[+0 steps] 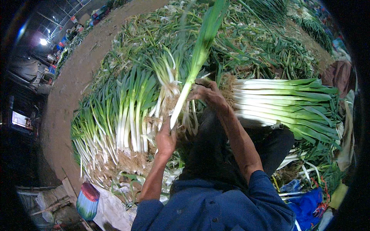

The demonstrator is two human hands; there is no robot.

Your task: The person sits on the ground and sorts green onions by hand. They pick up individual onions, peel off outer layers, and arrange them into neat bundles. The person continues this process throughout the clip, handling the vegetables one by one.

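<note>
A thick long green onion [185, 93] slants up and away in front of me, its white end low and its green leaves at the top. My left hand [166, 143] holds the lower white end, with the tip partly hidden by the fingers. Farther up, my right hand [206, 92] has its fingers at the stalk where white turns to pale green. Behind the stalk sits a small bunch of thinner onions with brown roots [170, 89]. Left of my hands, more onions [133, 124] stand in a row with roots towards me.
At right, trimmed onions [260, 98] lie side by side, roots towards me. Loose leaves [254, 55] cover the ground beyond. A red-topped bundle [88, 199] is at lower left, a blue plastic bag [307, 203] at lower right. Bare soil [69, 95] runs along the left.
</note>
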